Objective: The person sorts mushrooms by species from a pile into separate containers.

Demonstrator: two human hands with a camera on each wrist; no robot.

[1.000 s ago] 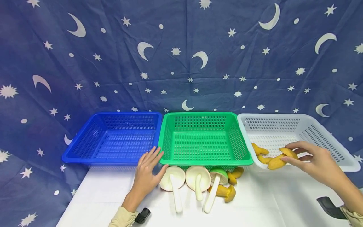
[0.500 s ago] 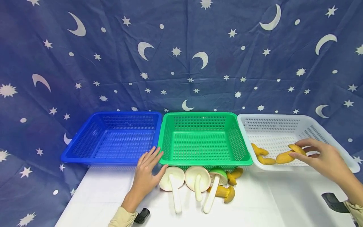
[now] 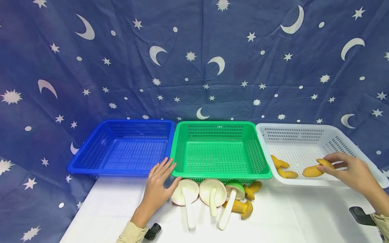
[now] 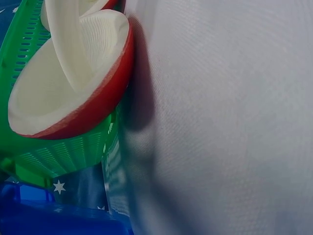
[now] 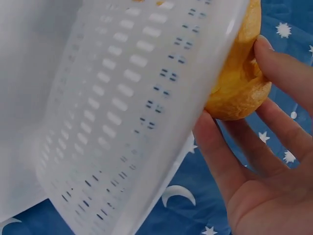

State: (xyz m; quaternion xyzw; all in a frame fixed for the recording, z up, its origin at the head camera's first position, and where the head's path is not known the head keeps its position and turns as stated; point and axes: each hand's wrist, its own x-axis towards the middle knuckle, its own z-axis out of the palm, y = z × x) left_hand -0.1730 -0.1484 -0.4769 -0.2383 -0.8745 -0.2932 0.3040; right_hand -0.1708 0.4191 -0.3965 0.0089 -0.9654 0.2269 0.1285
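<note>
My right hand is over the front of the white basket, its thumb and fingers pinching the cap of a yellow-brown toy mushroom. In the right wrist view the mushroom's cap sits between thumb and fingertips, partly behind the basket's rim. Another yellow mushroom lies at the left inside that basket, with a yellow stem-like piece beside it. My left hand, fingers straight and spread, rests by the adjoining corners of the blue and green baskets, left of a pale-gilled mushroom.
The blue basket and green basket stand left of the white one. In front of the green basket lie another pale-gilled mushroom, red-capped in the left wrist view, a green-capped mushroom and yellow ones. A starry cloth hangs behind.
My right hand has moved right inside the white basket, taking the yellow-brown mushroom away from the others there. The left hand stays where it was.
</note>
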